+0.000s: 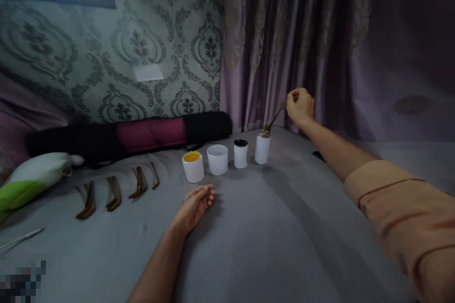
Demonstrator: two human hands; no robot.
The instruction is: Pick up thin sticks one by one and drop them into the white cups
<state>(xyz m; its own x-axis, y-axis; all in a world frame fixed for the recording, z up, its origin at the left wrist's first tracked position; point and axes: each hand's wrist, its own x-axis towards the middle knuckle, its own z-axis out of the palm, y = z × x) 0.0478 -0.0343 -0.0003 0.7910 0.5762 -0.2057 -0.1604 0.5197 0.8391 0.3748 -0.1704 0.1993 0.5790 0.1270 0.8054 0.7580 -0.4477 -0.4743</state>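
Several white cups stand in a row on a grey sheet (270, 227): one with yellow contents (193, 166), a wider empty-looking one (217, 159), one with a dark top (241, 153), and a taller one (262, 148) at the right. My right hand (300, 105) pinches the upper end of a thin brown spoon (274, 119) whose tip dips into the tall cup's mouth. My left hand (196, 205) rests on the sheet just in front of the yellow cup, palm turned up, fingers loosely curled and holding nothing.
Several brown spoons (113, 194) lie in a row on the sheet at the left. A black and maroon bolster (149, 135) lies along the patterned wall. A white and green pillow (31, 177) is far left. Purple curtains (302, 42) hang behind the cups.
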